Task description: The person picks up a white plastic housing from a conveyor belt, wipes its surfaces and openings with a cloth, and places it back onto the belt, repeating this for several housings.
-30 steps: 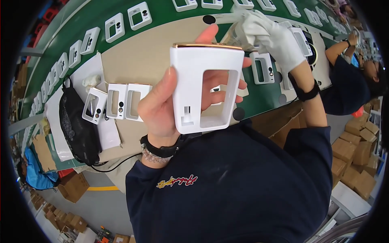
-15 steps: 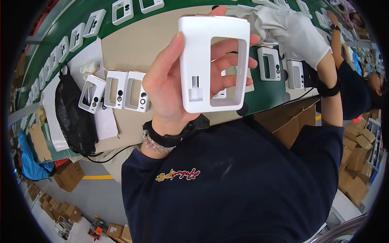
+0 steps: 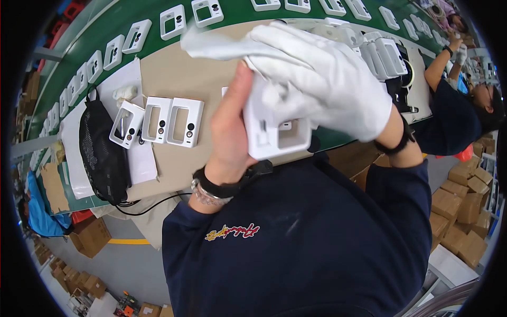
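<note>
My bare left hand (image 3: pixel 228 127) grips the left side of a white plastic housing (image 3: pixel 264 145) with a large rectangular opening. The housing is held up in front of my chest. My right hand (image 3: pixel 338 84), in a white glove, lies across the housing's upper part and hides much of it. A white cloth (image 3: pixel 216 46) is bunched under the gloved fingers, and its loose end sticks out to the left, blurred. Left of my left hand, similar white housings (image 3: pixel 186 124) with round dark buttons stand in a row on the beige mat.
More housings line the green bench (image 3: pixel 237 17) along its far edge. A black mesh pouch (image 3: pixel 100 150) lies on white paper at left. Several white parts (image 3: pixel 383 55) are grouped at right. Cardboard boxes (image 3: pixel 459 203) are stacked at far right, near a co-worker (image 3: pixel 459 113).
My gloved right hand has come left with the cloth from the bench's right side onto the housing. The left hand has lowered slightly, still holding the housing, now partly covered.
</note>
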The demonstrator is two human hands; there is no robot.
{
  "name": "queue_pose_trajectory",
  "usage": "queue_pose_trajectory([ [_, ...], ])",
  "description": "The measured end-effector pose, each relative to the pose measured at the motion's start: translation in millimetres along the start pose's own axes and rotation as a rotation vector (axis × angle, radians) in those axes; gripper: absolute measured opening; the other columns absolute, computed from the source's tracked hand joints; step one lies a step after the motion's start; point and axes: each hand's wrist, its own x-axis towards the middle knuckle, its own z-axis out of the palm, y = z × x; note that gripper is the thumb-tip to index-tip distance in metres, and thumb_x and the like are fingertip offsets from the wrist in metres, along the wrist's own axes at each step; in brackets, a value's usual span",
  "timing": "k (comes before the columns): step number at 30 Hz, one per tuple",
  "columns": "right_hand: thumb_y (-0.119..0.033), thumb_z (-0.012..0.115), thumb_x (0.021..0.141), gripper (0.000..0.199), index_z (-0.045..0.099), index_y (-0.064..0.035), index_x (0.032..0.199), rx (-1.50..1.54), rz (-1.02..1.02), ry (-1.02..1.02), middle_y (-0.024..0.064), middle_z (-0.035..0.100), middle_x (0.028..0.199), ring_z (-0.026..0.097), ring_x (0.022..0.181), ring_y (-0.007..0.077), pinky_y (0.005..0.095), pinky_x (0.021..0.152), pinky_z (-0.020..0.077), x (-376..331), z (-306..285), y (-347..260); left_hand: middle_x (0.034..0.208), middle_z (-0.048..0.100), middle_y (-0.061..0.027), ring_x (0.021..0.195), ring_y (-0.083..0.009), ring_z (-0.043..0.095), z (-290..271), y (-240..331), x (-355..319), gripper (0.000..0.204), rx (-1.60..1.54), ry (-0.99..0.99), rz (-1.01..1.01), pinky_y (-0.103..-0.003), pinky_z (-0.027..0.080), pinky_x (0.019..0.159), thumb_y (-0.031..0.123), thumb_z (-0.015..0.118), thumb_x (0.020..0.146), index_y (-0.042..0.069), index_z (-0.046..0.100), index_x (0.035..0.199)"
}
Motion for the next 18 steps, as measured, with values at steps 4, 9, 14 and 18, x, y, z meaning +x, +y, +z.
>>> queue_pose_trajectory([
  [4,-0.01,0.062,0.06,0.055,0.044,-0.0076,0.112,0.124,0.14,-0.197,0.0088,0.052,0.104,0.056,0.078,0.0277,0.0318,0.068,0.0448,-18.9,-15.2,-2.6,0.107,0.048,-0.0148,0.091,-0.0224,0.052,17.3,-14.0,-2.8,0.051,0.287,0.342,0.003,-0.036,0.044,0.073,0.04,0.028,0.087,0.0,0.038,0.116],
  [9,-0.021,0.065,0.064,0.043,0.053,-0.0015,0.1,-0.022,0.214,-0.059,0.0124,0.056,0.096,0.054,0.083,0.0266,0.0328,0.072,0.0422,-83.2,-64.8,1.0,0.11,0.047,-0.0144,0.091,-0.0215,0.052,31.0,2.7,19.3,0.054,0.432,0.165,-0.025,-0.035,0.044,0.075,0.04,0.03,0.086,-0.002,0.034,0.12],
  [14,-0.021,0.064,0.061,0.046,0.051,-0.0004,0.099,0.175,0.459,0.253,0.013,0.054,0.097,0.055,0.079,0.028,0.0332,0.067,0.0444,-65.4,-43.7,-5.4,0.118,0.042,-0.0161,0.093,-0.0249,0.051,33.8,-15.4,28.1,0.056,0.447,0.149,-0.115,-0.037,0.041,0.081,0.04,0.031,0.086,-0.001,0.031,0.123],
  [18,-0.022,0.063,0.059,0.051,0.048,-0.0033,0.103,0.049,-0.03,0.347,0.0116,0.052,0.094,0.055,0.077,0.0272,0.0314,0.063,0.0454,-34.9,4.2,11.5,0.116,0.043,-0.0156,0.095,-0.0288,0.05,38.8,-21.2,41.3,0.052,0.765,0.536,0.169,-0.041,0.038,0.085,0.037,0.032,0.086,-0.001,0.031,0.122],
])
